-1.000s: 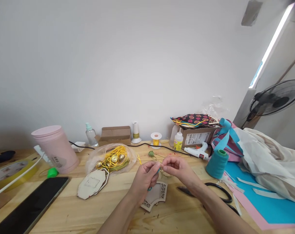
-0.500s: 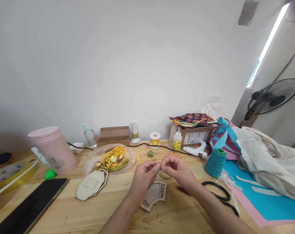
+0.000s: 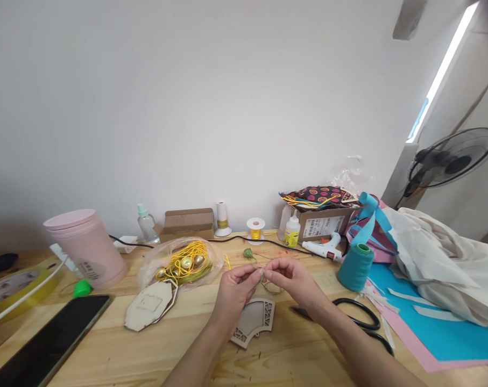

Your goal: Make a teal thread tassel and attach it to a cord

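Head view: left fingers (image 3: 255, 278), right fingers (image 3: 276, 277) pinching green cord (image 3: 273, 292) between them.

No legible text (box label (image 3: 321, 227) blurred).

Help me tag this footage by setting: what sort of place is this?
Probably a craft workspace, though whether at home or in a studio I can't tell. A hot-glue gun, black-handled scissors and a cone of teal thread share the wooden table.
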{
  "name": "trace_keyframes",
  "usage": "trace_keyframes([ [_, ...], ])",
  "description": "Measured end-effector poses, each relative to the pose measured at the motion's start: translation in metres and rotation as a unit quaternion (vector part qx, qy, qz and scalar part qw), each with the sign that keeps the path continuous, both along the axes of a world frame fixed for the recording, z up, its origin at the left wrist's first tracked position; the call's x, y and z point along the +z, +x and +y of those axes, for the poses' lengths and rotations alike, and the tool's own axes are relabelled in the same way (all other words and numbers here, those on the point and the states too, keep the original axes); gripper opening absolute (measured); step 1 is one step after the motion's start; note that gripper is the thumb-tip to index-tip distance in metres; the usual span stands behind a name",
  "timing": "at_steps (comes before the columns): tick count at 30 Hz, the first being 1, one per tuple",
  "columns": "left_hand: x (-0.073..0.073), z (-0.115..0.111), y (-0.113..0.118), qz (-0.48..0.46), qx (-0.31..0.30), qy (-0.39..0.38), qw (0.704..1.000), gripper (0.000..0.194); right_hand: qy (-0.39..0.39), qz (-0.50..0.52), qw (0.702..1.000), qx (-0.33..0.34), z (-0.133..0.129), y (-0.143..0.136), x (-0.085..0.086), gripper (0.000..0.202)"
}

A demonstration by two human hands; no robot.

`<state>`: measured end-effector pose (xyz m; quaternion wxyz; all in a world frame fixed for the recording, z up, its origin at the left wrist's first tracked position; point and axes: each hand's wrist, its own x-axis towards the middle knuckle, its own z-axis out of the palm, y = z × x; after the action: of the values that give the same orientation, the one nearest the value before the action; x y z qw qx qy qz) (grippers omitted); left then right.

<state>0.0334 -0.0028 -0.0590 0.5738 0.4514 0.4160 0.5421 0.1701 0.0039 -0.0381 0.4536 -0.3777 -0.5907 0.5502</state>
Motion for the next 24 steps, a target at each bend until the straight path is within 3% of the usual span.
trace_keyframes([
  [9,0.001,-0.001,-0.001,0.031,-0.033,0.007,0.999,0.028,0.022,-0.026,0.999,-0.001,0.0,0.002,-0.001,0.018],
  [12,0.002,-0.002,0.0,0.029,-0.035,0.004,0.999,0.029,0.119,-0.108,0.986,-0.053,0.003,0.007,-0.002,0.009],
  [15,0.002,-0.002,0.0,0.028,-0.035,0.0,0.999,0.03,0.222,-0.176,0.949,-0.14,0.006,0.011,-0.001,0.004],
  [17,0.002,-0.001,0.0,0.027,-0.03,-0.002,0.999,0.03,0.193,-0.148,0.959,-0.144,0.007,0.012,0.002,0.005],
  [20,0.003,-0.001,-0.001,0.02,-0.022,-0.004,1.0,0.029,0.084,-0.06,0.992,-0.066,0.006,0.009,0.003,0.017],
  [24,0.004,-0.001,-0.001,0.012,-0.017,-0.001,1.0,0.028,0.024,-0.026,0.999,0.027,0.004,0.006,0.0,0.025],
])
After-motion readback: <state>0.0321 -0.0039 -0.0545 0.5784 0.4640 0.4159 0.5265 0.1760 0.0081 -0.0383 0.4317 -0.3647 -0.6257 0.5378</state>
